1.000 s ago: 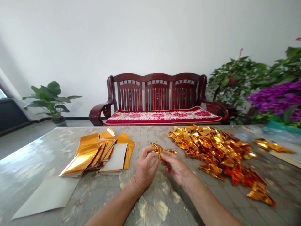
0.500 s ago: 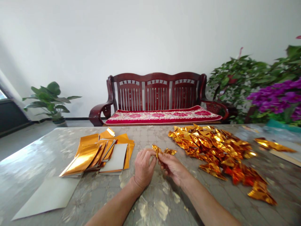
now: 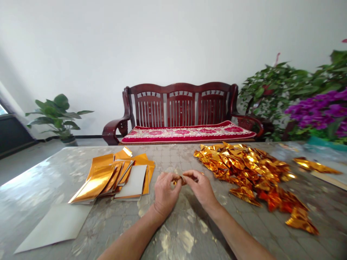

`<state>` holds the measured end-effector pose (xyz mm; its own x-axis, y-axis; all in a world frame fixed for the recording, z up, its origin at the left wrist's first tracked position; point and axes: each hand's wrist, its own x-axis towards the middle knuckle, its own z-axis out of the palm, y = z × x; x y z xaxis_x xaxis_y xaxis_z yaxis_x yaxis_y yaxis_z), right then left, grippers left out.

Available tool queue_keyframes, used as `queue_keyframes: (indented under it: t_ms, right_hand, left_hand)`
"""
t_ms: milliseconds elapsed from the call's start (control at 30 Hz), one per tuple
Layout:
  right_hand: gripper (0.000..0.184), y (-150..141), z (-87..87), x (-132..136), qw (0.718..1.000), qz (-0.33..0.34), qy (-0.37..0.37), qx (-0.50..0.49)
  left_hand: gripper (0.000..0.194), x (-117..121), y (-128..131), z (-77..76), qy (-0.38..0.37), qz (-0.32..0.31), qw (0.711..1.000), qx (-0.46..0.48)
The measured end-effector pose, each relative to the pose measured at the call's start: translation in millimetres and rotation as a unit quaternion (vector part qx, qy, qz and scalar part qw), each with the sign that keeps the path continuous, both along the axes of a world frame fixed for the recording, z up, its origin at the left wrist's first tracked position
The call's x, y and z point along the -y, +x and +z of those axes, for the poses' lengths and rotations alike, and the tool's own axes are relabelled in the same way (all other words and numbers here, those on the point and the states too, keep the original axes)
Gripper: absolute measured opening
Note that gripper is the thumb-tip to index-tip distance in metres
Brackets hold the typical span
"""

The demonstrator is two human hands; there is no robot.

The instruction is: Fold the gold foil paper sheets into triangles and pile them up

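Between my hands, low over the middle of the table, is a small folded gold foil paper piece [image 3: 183, 181], mostly hidden by fingers. My left hand [image 3: 166, 189] pinches its left end between thumb and fingers. With thumb and forefinger, my right hand [image 3: 200, 186] pinches the other end. Just behind the right hand, a bit of another gold piece shows. To the right lies a big heap of folded gold foil pieces [image 3: 241, 162]. On the left is a loose stack of flat gold foil sheets [image 3: 100, 177], some with the pale back up.
One pale sheet [image 3: 55, 225] lies face down at the table's front left. Clear plastic wrapping [image 3: 288, 151] and a board are at the right edge. Beyond the table [image 3: 130, 231] stand a wooden bench [image 3: 180, 108], a potted plant [image 3: 61, 115] and purple flowers [image 3: 320, 110].
My right hand has turned and shifted slightly, its fingers now over the top of the foil piece. The piece sits lower and is more covered. My left hand has barely moved.
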<state>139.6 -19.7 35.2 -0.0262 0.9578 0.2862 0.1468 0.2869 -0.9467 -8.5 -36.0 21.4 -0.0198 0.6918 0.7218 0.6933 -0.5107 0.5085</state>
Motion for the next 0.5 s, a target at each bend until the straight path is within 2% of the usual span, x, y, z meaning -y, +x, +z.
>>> queue_keyframes:
  t_ms: [200,500]
  right_hand:
    - [0.013,-2.5,5.2,1.7,0.997,0.049,-0.038,-0.044]
    - [0.011,-2.7,1.2,1.9,0.999,0.038,-0.019,-0.006]
  left_hand:
    - [0.006,1.8,1.2,0.9,-0.034,0.008,0.999,-0.006]
    - [0.008,0.6,1.3,-1.3,-0.037,-0.007,0.999,-0.012]
